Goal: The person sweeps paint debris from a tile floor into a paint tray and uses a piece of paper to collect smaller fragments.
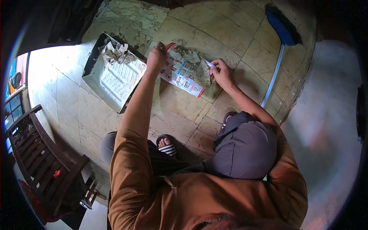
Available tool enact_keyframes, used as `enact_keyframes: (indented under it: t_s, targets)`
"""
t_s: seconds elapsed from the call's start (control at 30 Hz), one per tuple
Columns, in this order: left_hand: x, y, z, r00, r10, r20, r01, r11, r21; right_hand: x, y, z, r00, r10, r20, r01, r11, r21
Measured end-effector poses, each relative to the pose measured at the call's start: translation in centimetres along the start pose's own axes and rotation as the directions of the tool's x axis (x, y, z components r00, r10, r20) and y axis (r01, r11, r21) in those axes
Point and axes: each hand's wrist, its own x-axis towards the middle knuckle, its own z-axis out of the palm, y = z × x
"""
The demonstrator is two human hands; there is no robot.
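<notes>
A printed paper sheet (183, 73), colourful with a red edge, lies on the tiled floor and carries a small heap of grey debris. My left hand (156, 57) grips the sheet's left end, fingers closed on it. My right hand (220, 72) pinches the sheet's right corner. Both arms reach forward from a squat; my knee in grey cloth sits below the right arm.
A white dustpan (115, 78) with crumpled paper and dirt at its far end lies left of the sheet. A blue broom head (281, 28) with a pale handle stands at the right. A dark wooden bench (42, 157) is at the lower left. My sandalled foot (167, 145) rests on the tiles.
</notes>
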Motion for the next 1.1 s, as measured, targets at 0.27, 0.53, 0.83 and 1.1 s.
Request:
enact_keyframes:
  t_s: [0.27,0.53,0.83,1.1]
  targets:
    - [0.0,-0.1,-1.1,0.993,0.018,-0.117,-0.027,0.996,-0.08,-0.3,-3.8,-1.0,0.995,-0.102,0.006,0.102,0.986,-0.13]
    - [-2.0,1.1,-7.4,0.975,-0.053,-0.215,0.007,0.978,-0.206,-0.6,-10.6,-0.5,0.979,-0.19,0.067,0.2,0.957,-0.212]
    - [-5.4,-7.0,-20.5,0.952,-0.195,-0.236,0.113,0.94,-0.321,1.3,-20.8,8.7,0.89,-0.305,0.338,0.351,0.933,-0.083]
    - [-0.1,-19.4,-26.8,0.947,-0.32,0.024,0.288,0.88,0.378,9.6,-19.8,23.5,0.807,0.322,0.495,-0.254,0.946,-0.202]
